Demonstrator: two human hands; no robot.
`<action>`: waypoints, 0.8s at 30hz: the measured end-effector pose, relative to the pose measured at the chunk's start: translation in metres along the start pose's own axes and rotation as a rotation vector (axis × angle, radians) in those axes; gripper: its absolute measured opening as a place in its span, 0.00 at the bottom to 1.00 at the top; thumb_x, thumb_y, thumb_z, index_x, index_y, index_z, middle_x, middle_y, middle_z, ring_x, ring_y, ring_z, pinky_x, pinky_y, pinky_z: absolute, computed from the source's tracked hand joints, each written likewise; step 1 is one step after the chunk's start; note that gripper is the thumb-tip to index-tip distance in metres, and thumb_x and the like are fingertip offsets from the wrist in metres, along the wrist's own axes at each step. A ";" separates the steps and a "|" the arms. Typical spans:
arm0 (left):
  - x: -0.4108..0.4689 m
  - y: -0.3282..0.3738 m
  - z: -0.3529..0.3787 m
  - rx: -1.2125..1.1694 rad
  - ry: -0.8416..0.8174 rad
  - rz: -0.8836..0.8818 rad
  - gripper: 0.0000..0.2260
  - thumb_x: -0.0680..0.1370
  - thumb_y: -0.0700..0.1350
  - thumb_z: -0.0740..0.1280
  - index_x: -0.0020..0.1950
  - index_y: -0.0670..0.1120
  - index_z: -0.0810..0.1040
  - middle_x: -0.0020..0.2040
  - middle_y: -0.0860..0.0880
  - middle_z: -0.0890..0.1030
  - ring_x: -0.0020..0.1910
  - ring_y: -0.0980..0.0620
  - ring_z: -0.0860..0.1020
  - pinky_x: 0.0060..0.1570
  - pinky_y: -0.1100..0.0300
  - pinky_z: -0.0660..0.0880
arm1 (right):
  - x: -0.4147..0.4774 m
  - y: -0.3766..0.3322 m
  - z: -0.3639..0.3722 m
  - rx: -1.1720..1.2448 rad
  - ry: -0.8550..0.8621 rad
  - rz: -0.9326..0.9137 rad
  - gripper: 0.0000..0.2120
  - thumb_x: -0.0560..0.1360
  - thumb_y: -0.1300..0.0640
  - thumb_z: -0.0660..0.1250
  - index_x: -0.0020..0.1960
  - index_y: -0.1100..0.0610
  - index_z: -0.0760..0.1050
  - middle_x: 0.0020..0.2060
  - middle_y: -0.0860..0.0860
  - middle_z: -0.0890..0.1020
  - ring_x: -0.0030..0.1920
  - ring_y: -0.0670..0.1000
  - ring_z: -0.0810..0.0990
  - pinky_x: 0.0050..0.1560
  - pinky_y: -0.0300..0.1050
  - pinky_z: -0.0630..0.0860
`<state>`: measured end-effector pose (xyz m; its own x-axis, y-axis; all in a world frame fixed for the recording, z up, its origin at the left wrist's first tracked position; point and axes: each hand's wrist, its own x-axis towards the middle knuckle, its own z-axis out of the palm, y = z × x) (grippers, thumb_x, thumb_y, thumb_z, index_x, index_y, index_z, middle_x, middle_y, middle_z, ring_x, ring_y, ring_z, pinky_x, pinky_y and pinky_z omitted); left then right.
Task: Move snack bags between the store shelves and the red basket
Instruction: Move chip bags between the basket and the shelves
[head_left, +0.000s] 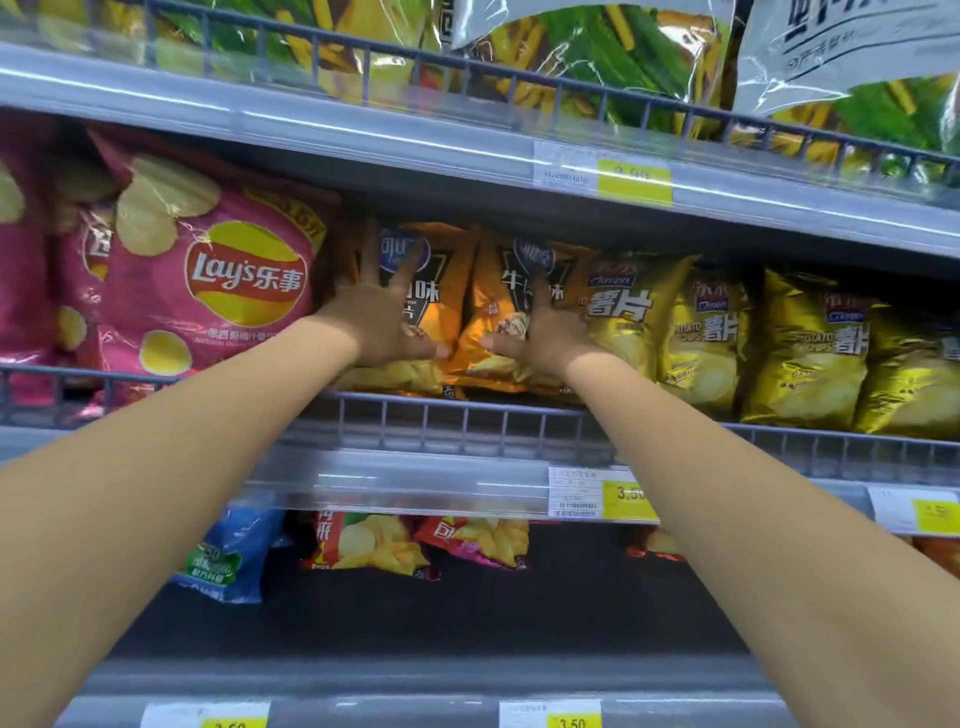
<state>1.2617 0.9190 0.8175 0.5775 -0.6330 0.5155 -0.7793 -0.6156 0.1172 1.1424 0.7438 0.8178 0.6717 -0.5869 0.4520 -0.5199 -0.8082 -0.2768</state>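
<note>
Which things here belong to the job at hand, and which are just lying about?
In the job: left hand, right hand, both spread flat on the orange bags.
Lying about: pink bag, gold bags, green bags above, blue bag below, price tags.

My left forearm (182, 467) and right forearm (753, 493): bare, near edge to wrist. Left hand (382, 317), right hand (545, 338): bare too. Fingers (370, 260) slender; tips blurred, nails not readable.

Snack bags (426, 312) – glossy crinkled foil; shelf rail (467, 421) – grey metal wire.
</note>
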 end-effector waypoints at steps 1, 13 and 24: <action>0.000 -0.004 -0.003 0.003 -0.007 0.006 0.52 0.68 0.67 0.70 0.76 0.60 0.34 0.74 0.44 0.27 0.71 0.27 0.59 0.69 0.45 0.63 | -0.002 0.001 -0.003 -0.027 -0.008 -0.001 0.55 0.69 0.32 0.67 0.76 0.46 0.29 0.71 0.69 0.62 0.70 0.67 0.65 0.68 0.58 0.67; -0.005 0.000 -0.002 0.063 -0.079 -0.089 0.50 0.70 0.69 0.66 0.76 0.60 0.32 0.74 0.44 0.25 0.71 0.26 0.57 0.68 0.44 0.63 | -0.016 -0.001 0.003 -0.037 -0.140 -0.028 0.54 0.71 0.34 0.67 0.73 0.42 0.25 0.75 0.66 0.53 0.73 0.66 0.60 0.70 0.59 0.62; -0.088 0.069 -0.022 0.171 0.413 0.077 0.38 0.76 0.66 0.58 0.77 0.45 0.55 0.76 0.37 0.58 0.74 0.35 0.58 0.71 0.41 0.58 | -0.103 -0.002 -0.038 -0.166 0.339 -0.096 0.35 0.74 0.33 0.60 0.74 0.52 0.60 0.64 0.64 0.69 0.65 0.65 0.67 0.61 0.56 0.69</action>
<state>1.1522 0.9427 0.7985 0.3468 -0.4610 0.8168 -0.7450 -0.6645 -0.0587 1.0539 0.8075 0.8039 0.5236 -0.4365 0.7316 -0.5600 -0.8235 -0.0905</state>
